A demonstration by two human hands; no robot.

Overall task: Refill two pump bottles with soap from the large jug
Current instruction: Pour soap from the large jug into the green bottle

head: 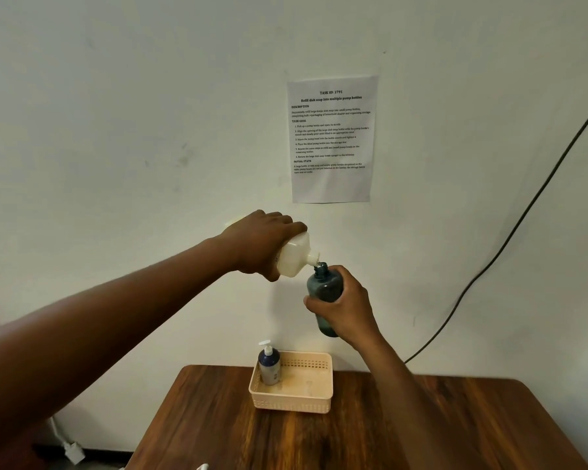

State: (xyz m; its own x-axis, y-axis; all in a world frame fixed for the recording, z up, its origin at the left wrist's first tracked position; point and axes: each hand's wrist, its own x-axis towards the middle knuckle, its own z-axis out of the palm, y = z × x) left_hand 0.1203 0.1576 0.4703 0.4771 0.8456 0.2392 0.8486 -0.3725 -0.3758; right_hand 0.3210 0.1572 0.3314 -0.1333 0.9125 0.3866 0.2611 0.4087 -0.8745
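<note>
High above the bench [218, 429], both hands are raised in front of the pale wall [116, 130]. The left hand [262, 244] grips the white soap jug [294, 257] from above, fingers curled over its body and thumb underneath, and holds it tipped so that its neck points down and to the right. The jug's spout touches the open mouth of a dark blue translucent pump bottle [323, 290], which has no pump head on it. The right hand [348, 308] is wrapped round that bottle's middle and lower part, holding it nearly upright, tilted slightly toward the jug. Whether soap is flowing cannot be told.

Below the hands, a cream perforated plastic basket [314, 401] sits on the wooden bench near its far edge, close to the wall. Inside the basket, in its left far corner, stands a 2nd pump bottle [269, 364], dark blue on top with a pale label, upright, with a white pump head fitted.

On the wall above the hands hangs a printed task sheet [333, 139]. A black cable [510, 239] runs diagonally down the wall at the right. At the lower left, a white plug [73, 451] lies by the floor.
</note>
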